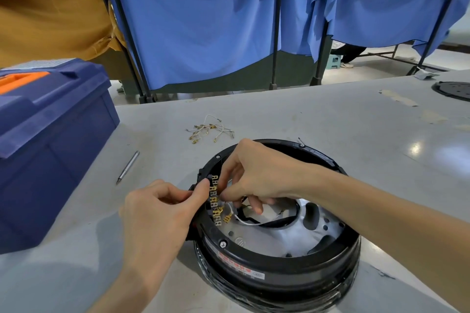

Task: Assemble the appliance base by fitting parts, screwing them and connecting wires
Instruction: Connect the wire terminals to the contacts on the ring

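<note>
A round black appliance base [277, 265] lies on the grey table, its open side up, showing a silver metal plate inside. On its left inner wall sits a column of brass terminals [215, 201]. My left hand [157, 213] grips the base's left rim beside that column, thumb against the terminal block. My right hand [250, 173] reaches over the rim and pinches a brass connector at the terminals. A white wire [245, 221] with a brass end loops from there across the plate, next to black wires.
A pile of spare short wires with brass connectors [211, 129] lies behind the base. A silver pen-like tool [128, 167] lies to the left. A blue toolbox [48, 140] stands at far left. Another black round part [455, 90] sits at the far right edge.
</note>
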Tool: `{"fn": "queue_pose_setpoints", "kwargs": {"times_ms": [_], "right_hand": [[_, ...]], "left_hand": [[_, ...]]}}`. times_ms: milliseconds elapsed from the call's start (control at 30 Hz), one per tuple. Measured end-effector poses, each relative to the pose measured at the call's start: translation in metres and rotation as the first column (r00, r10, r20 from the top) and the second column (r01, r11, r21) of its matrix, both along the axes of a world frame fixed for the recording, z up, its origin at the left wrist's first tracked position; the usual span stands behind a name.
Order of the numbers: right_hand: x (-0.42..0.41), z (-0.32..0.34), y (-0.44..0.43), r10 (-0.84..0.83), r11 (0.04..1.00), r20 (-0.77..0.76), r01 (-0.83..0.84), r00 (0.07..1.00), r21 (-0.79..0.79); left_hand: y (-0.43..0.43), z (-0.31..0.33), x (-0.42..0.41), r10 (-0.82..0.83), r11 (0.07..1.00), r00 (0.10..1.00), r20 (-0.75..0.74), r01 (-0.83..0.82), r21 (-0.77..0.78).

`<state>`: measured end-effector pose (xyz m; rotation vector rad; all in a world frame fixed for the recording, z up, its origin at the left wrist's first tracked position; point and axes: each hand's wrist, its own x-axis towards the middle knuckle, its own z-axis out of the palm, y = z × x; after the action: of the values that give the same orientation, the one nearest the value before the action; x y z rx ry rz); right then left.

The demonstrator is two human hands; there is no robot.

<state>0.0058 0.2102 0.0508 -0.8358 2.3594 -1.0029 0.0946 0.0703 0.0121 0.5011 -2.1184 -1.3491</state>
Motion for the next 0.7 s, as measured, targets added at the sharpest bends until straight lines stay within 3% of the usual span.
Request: {"fn": "queue_pose_setpoints", "kwargs": {"times_ms": [400, 700], "right_hand": [[-0.008, 0.006, -0.007, 0.058, 0.994, 0.068, -0.064, 0.996, 0.088], [-0.009, -0.004, -0.006, 0.072, 0.997, 0.021, -0.073, 0.997, 0.027]], "left_hand": [[-0.001, -0.002, 0.0, -0.01, 1.0, 1.0, -0.01, 0.01, 0.009], [-0.002, -0.003, -0.002, -0.021, 0.999, 0.999, -0.025, 0.02, -0.033]]}}
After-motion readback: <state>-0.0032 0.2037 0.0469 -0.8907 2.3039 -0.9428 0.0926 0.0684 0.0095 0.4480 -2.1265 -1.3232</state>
